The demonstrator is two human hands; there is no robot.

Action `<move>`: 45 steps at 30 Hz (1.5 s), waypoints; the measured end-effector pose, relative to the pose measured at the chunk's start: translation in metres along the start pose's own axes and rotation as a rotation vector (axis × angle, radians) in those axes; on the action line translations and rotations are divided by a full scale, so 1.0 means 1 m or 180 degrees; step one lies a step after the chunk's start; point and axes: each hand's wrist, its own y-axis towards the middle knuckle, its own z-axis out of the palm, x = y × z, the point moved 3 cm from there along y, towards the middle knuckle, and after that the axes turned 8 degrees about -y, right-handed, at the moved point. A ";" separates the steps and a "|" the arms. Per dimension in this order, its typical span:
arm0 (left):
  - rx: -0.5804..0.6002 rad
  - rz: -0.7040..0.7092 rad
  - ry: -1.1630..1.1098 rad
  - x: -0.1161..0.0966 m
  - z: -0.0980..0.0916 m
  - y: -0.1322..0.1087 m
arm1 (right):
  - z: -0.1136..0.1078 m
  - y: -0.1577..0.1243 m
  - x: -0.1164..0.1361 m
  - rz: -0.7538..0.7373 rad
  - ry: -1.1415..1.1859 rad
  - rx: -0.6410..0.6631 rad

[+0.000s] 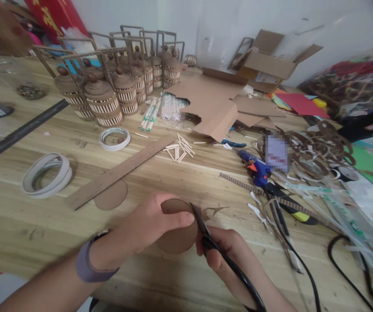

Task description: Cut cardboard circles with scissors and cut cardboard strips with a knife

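Observation:
My left hand (155, 221) is closed on a round brown cardboard disc (178, 238), its thumb lying over the top face. My right hand (228, 247) grips a pair of black-handled scissors (202, 225). Their blades meet the disc's right edge, close to my left thumb. Thin curled cardboard offcuts (215, 211) lie just beyond the blades. Left of my hands, another cardboard disc (111, 196) lies flat, partly under a long cardboard strip (121, 171).
Rolls of white tape (46, 175) lie at left. Several lantern-like cardboard models (103, 102) stand behind. Small wooden sticks (183, 149) are scattered mid-table. A blue glue gun (254, 167), a utility knife (286, 234), cardboard rings (313, 147) and black cords crowd the right side.

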 end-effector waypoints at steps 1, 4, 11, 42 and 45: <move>-0.0013 0.0005 0.0007 -0.001 0.000 0.000 | 0.000 0.000 0.001 -0.0005 -0.0013 0.0008; -0.0042 0.0016 0.0038 -0.001 -0.001 0.000 | 0.000 0.000 0.002 -0.0061 -0.0046 0.0025; -0.0063 0.0035 0.0072 0.001 -0.004 0.000 | 0.001 0.000 0.002 -0.0039 0.0082 0.0059; 0.0230 0.0150 0.0331 0.005 -0.007 0.007 | 0.000 0.000 0.005 0.0089 0.0117 0.0101; 0.0141 0.0102 0.0412 0.005 -0.008 0.006 | 0.000 0.000 0.006 0.0079 0.0096 0.0097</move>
